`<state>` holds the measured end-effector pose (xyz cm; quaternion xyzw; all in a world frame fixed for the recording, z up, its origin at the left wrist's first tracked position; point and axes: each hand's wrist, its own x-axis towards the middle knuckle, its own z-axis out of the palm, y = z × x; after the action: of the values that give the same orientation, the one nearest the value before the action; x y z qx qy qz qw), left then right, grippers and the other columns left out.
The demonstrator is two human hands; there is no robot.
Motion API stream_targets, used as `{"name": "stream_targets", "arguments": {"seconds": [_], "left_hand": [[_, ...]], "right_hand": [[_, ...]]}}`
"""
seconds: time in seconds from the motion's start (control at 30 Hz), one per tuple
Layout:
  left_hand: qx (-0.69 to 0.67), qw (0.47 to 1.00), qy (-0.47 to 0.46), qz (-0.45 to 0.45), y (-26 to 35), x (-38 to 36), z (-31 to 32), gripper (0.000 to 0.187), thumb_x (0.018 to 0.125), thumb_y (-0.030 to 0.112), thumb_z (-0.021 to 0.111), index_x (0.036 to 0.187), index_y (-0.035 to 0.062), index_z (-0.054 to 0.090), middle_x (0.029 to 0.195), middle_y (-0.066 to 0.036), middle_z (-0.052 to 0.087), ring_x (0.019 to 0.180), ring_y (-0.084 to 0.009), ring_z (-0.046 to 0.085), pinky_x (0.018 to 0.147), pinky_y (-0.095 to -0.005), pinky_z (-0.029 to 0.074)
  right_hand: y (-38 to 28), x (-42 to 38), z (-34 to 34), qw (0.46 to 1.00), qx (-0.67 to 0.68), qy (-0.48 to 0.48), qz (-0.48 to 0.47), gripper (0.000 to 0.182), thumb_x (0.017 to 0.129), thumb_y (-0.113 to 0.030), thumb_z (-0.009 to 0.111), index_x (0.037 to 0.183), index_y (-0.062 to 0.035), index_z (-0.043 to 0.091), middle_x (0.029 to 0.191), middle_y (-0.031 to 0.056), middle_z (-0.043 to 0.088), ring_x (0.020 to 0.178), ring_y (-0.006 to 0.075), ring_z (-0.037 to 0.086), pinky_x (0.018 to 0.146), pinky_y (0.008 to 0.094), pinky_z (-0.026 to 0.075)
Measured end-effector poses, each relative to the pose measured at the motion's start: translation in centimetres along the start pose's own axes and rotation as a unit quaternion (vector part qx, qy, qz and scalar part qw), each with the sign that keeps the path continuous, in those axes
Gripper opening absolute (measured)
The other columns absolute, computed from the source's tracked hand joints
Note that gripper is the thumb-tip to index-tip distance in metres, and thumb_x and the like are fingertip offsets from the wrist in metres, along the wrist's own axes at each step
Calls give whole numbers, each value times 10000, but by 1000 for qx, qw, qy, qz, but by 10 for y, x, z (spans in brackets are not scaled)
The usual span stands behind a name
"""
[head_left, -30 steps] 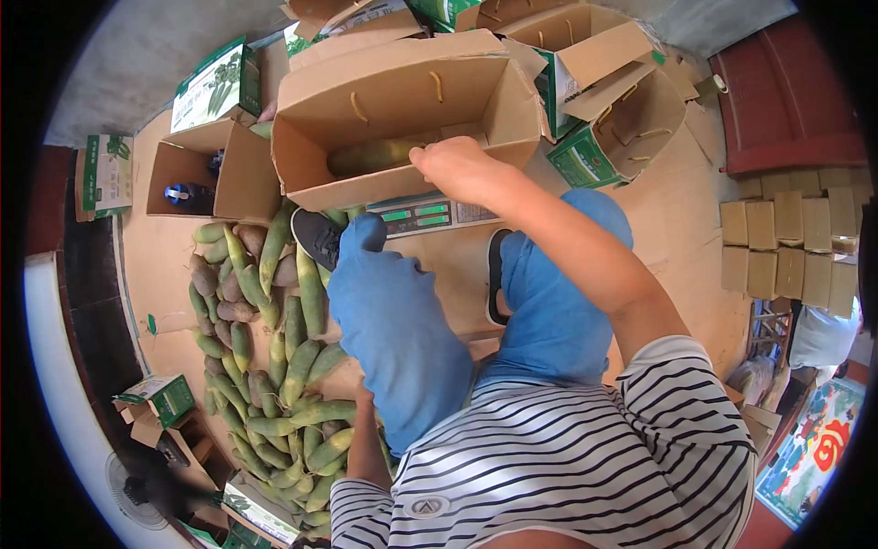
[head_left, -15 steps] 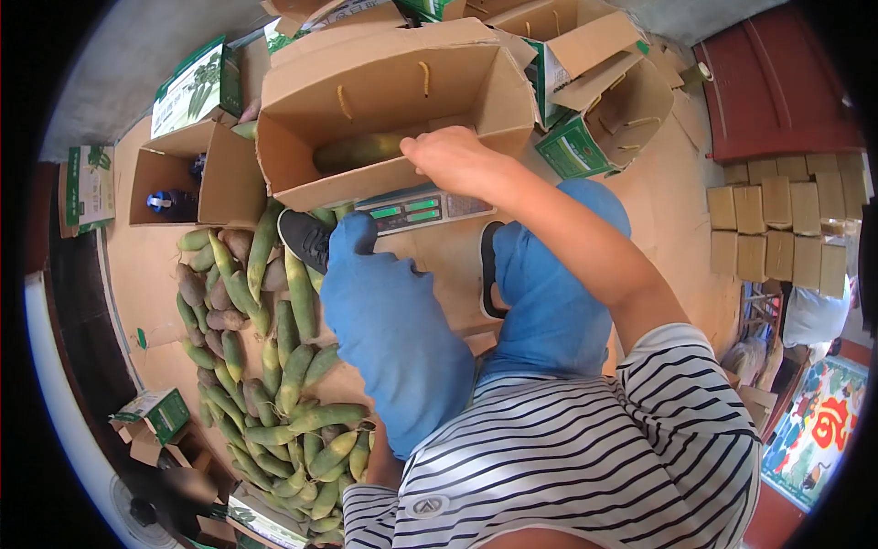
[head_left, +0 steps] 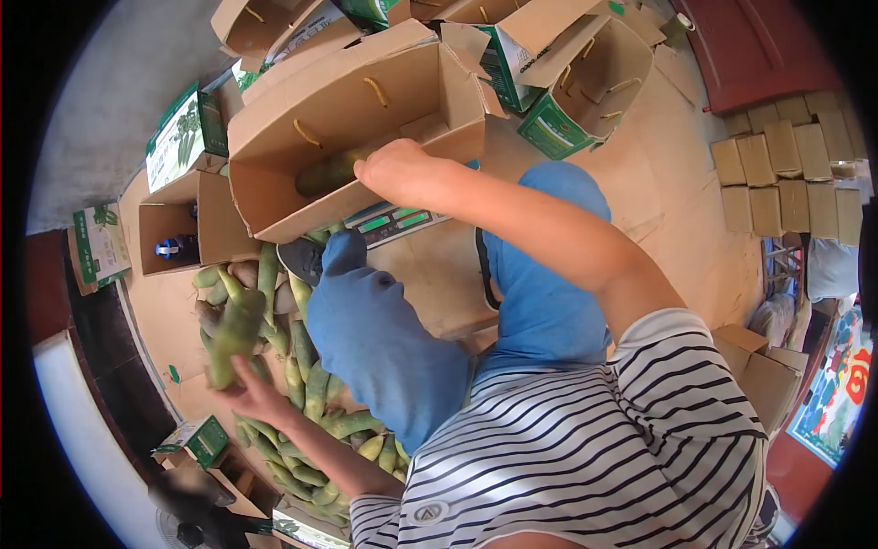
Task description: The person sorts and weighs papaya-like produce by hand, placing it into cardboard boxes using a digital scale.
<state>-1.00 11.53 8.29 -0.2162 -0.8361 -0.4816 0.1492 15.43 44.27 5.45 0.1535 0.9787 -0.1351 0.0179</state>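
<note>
My left hand (head_left: 254, 393) is raised over the pile on the left, its fingers around the lower end of a green radish (head_left: 240, 339) that is blurred by motion. My right hand (head_left: 393, 172) is closed at the front rim of a large open cardboard box (head_left: 302, 209), its fingertips partly hidden. Inside that box lies another green radish (head_left: 320, 176), close to my right fingers. A scale with lit green displays (head_left: 393, 224) shows under the box's front side. Below my left hand spreads a heap of green radishes (head_left: 315, 393).
A smaller open box (head_left: 229, 220) with a blue-capped bottle (head_left: 174, 247) stands at left. More open cartons, among them a green one (head_left: 558, 128), stand behind and to the right. Small brown boxes (head_left: 786, 165) are stacked at far right. My knees are between the heap and the scale.
My left hand has come up from beside the heap with a green radish in it. My right hand stays at the box rim. The view has turned slightly.
</note>
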Motion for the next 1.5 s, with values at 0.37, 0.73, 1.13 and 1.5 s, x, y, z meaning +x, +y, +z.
{"name": "stream_targets", "arguments": {"seconds": [0.37,0.73,1.13,1.5], "left_hand": [[-299,921,-225,111,96,53,187,350,850,48,651,1150,-38,493,1097,-114,582,1002,-172,565,876,-288,453],[-55,981,-183,6,-84,4,103,230,921,106,526,1096,-42,535,1059,-145,593,974,-192,581,854,-313,460],[209,687,-275,-639,-335,-225,-96,553,796,319,681,1214,13,487,1101,-150,566,1012,-328,565,881,-496,423],[-262,630,-295,-669,-361,-307,-16,526,840,354,649,1226,47,469,993,-72,605,908,-175,596,734,-333,477]], "right_hand": [[2,-1,-3,1000,7,16,-7,135,775,-57,509,870,8,580,769,164,653,771,330,648,631,422,515],[0,2,0,1000,16,-1,0,135,801,-67,488,878,3,575,771,169,651,765,341,647,624,437,513],[-5,-5,-22,997,13,-70,11,125,842,-61,460,917,19,518,892,180,642,869,344,620,718,428,502],[-4,4,-14,997,-2,-72,9,145,857,-117,527,885,16,478,920,201,629,871,377,606,722,447,499]]}}
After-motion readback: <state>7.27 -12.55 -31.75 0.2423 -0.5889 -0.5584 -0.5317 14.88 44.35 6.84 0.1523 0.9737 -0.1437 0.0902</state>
